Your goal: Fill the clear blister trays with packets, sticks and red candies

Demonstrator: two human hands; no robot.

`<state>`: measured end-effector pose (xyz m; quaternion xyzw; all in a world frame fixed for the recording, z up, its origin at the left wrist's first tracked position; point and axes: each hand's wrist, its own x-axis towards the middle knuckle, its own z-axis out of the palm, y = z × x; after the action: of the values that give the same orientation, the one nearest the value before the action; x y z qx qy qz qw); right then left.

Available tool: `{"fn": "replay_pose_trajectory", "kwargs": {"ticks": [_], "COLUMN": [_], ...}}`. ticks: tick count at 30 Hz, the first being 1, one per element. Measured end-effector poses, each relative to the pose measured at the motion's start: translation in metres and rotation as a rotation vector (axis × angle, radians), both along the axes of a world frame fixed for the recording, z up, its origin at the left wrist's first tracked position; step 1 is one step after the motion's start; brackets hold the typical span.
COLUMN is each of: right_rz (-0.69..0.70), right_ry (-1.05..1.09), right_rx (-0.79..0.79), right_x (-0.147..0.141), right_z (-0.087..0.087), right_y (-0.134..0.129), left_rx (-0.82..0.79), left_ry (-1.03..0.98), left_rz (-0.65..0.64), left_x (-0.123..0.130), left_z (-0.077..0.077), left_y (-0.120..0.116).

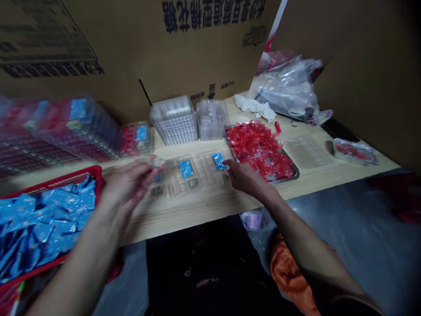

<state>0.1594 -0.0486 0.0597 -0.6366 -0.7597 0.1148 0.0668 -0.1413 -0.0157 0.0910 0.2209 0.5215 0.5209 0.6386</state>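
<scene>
My left hand (134, 180) is blurred over the leftmost clear plastic tray, its fingers pinched at a small greenish-pink thing too smeared to name. My right hand (243, 175) is closed, with its fingertips at the right edge of a blue printed packet (218, 161) in another clear tray (205, 169). Between the hands lies a clear tray (176, 177) with a blue packet (186, 168) and a small green piece (192, 183) in it. Part of the leftmost tray is hidden under my left hand.
A red basket (98, 180) of blue packets stands at left. Behind are stacked clear trays (174, 120) and, blurred, stacked filled packs (62, 127). A metal tray (296, 171) of red wrapped pieces (256, 149) lies right. Plastic bags (289, 85) and cardboard (131, 52) border the back.
</scene>
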Motion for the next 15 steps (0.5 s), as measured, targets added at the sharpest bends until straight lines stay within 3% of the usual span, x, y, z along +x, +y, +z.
{"fn": "replay_pose_trajectory", "kwargs": {"ticks": [6,11,15], "right_rz": [-0.143,-0.056,0.025], "right_ry": [0.001,0.002,0.069], "right_rx": [0.109,0.059,0.042], "right_x": [0.018,0.015,0.009], "right_z": [0.003,-0.008,-0.016], "right_y": [-0.006,-0.030,-0.038], "left_rx": [-0.160,-0.168,-0.151], "left_ry": [-0.306,-0.359,-0.334], "left_rz": [-0.284,-0.408,-0.405], "left_x": [0.093,0.112,0.116], "left_z": [-0.022,-0.027,-0.030], "left_y": [0.005,0.012,0.014]}}
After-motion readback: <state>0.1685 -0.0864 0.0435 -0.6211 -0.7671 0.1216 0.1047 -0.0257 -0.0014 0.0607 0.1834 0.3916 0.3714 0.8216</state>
